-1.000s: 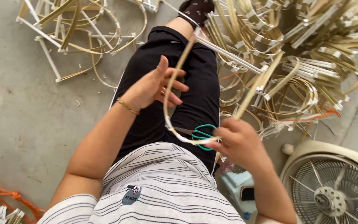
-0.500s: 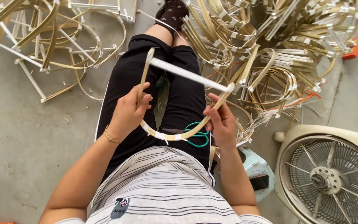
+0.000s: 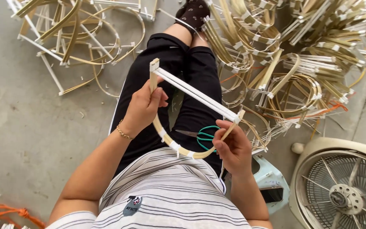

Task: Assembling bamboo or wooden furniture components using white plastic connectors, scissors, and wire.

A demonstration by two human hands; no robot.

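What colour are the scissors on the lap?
The scissors have teal-green handles, clearest in the head view.

Bright, even daylight falls on the grey floor [image 3: 30,127], casting only faint, soft shadows. Focus is sharp throughout, with slight wide-angle stretching toward the edges.

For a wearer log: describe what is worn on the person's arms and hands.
Both forearms are bare. The left hand has a thin gold bead-chain bracelet at its wrist. The right hand wears nothing visible. Short sleeves of a white, dark-striped shirt start near the shoulders.
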